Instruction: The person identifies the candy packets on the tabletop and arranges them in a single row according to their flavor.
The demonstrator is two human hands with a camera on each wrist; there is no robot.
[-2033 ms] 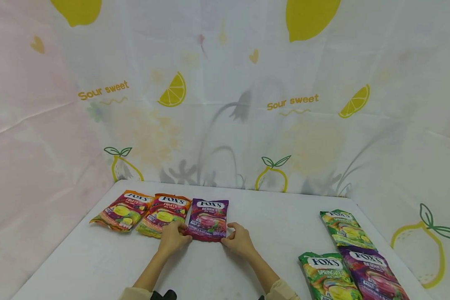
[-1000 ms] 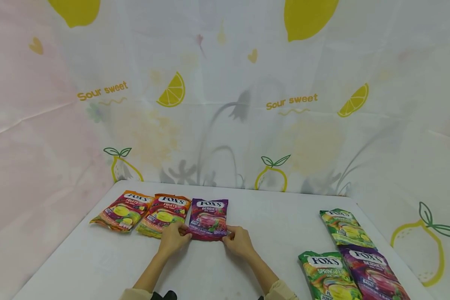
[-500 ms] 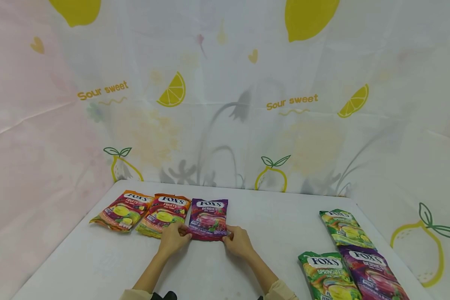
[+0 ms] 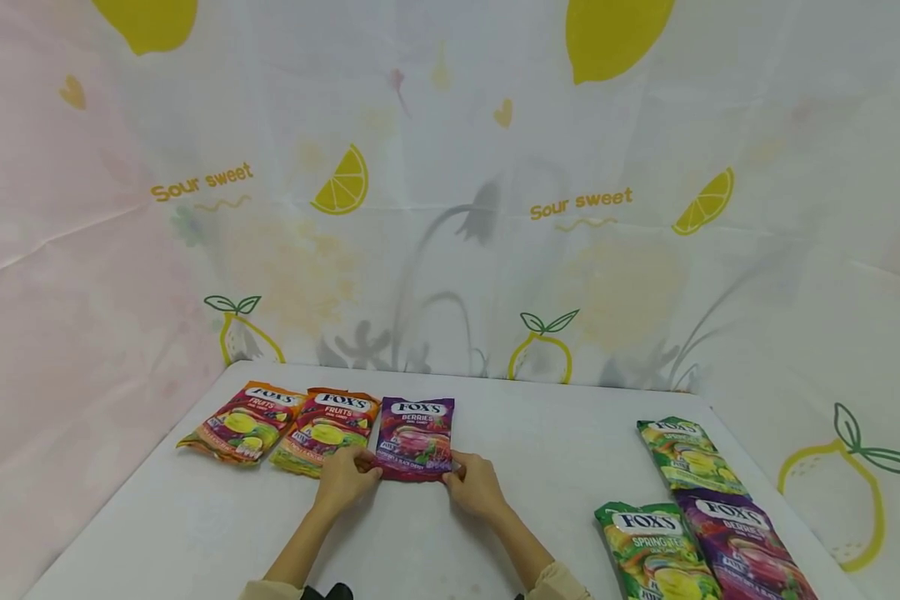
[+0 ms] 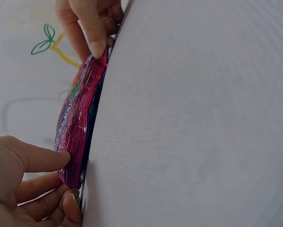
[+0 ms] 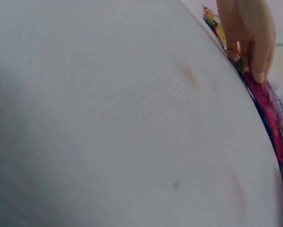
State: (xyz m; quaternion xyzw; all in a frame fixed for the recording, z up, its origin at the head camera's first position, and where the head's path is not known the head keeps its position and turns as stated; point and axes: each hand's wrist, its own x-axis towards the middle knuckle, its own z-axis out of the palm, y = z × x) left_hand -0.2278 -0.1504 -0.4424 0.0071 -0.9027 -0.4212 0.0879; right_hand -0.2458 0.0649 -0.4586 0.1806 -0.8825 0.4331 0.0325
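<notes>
A purple candy bag (image 4: 416,437), printed as berries flavour, lies face up on the white table, its front edge toward me. My left hand (image 4: 342,482) pinches its near left corner, thumb on top in the left wrist view. At the near right corner my right hand (image 4: 476,486) pinches the same crimped edge (image 5: 80,142). Close on the left, side by side, lie an orange-topped fruits candy bag (image 4: 330,429) and another fruits candy bag (image 4: 246,421). The left hand slightly overlaps the nearer one's lower corner.
On the table's right side lie a green candy bag (image 4: 693,457), a second green bag (image 4: 656,550) and another purple bag (image 4: 746,546), grouped close together. A lemon-printed cloth (image 4: 435,275) hangs behind the white table (image 4: 420,550).
Compared with two seconds ago, my right hand has shifted slightly at the bag's corner, and the bag's near edge sits a touch farther away. The other bags stay put.
</notes>
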